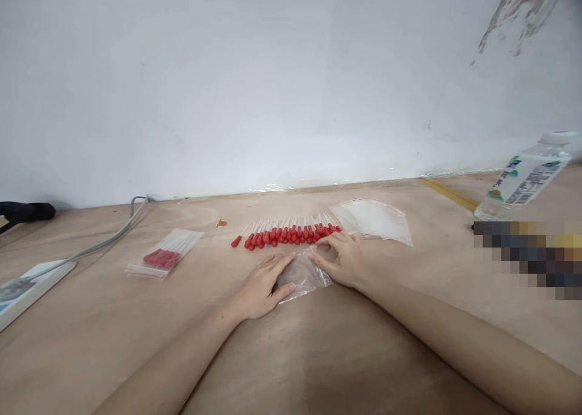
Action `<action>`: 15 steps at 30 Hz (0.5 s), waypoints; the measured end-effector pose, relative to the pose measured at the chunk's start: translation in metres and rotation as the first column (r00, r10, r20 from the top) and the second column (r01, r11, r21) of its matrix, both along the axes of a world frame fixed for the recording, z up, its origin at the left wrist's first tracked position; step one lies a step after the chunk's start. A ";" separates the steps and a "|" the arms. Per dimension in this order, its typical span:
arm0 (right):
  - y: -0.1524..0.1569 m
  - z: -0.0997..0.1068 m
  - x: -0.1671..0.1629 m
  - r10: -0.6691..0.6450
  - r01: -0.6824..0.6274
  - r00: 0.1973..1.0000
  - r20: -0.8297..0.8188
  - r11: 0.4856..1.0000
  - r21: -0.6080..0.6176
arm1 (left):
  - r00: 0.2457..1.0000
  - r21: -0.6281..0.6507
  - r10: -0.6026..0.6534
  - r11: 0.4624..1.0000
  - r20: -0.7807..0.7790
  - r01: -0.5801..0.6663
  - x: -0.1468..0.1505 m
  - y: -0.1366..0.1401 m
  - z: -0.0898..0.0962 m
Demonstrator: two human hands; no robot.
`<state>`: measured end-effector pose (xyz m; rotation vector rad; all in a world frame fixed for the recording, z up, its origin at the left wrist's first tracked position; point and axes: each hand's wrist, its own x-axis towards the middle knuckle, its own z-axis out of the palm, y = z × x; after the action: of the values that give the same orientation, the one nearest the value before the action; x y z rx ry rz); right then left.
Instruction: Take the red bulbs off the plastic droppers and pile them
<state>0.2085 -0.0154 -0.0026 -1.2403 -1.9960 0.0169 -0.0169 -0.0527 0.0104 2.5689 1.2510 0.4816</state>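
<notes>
A clear plastic bag (304,273) lies flat and wrinkled on the table between my two hands. My left hand (262,283) rests along the bag's left side, fingers stretched out and thumb apart on its lower edge. At the bag's upper right, my right hand (343,258) has curled fingers, with thumb and forefinger closed around the film. Just beyond the fingertips is a row of red-headed sticks (291,234) with thin pale stems pointing to the wall. Several more such sticks are inside a small zip bag (182,245) at the left.
A stack of flat clear bags (375,219) lies right of the sticks. Farther right stand a tilted-looking labelled bottle (527,175) and a yellow strip (450,195). A grey cable (104,240) runs to a white power strip (43,290) at the left. The wall (273,87) bounds the back.
</notes>
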 end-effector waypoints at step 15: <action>-0.009 0.002 0.004 0.184 -0.414 0.838 -0.514 0.828 -0.378 | 0.994 0.108 -0.058 0.993 0.098 0.047 -0.003 -0.001 0.002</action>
<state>0.2126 -0.0239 -0.0010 -1.0468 -1.7864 0.9382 -0.0197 -0.0541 0.0127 2.6201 1.1505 0.6746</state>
